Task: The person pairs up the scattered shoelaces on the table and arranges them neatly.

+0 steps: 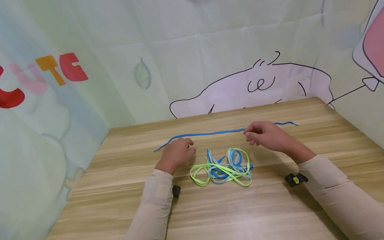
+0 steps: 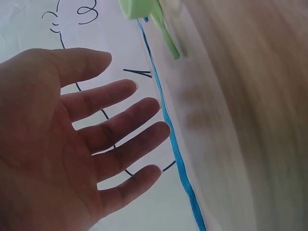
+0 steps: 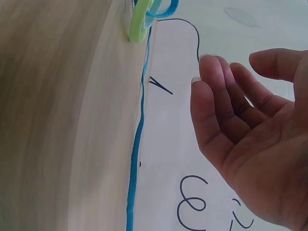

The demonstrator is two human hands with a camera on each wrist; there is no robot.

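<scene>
I see left hand (image 1: 177, 153) and right hand (image 1: 268, 136) empty, fingers loose. Blue lace (image 1: 207, 134) lies past the pile (image 1: 221, 174), maybe to stop tangles.

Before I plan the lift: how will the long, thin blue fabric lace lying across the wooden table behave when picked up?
The long, thin blue fabric lace will probably hang floppy, since it curves near both ends. It looks light, being so narrow. It seems unlikely to roll, as it looks flat.
</scene>
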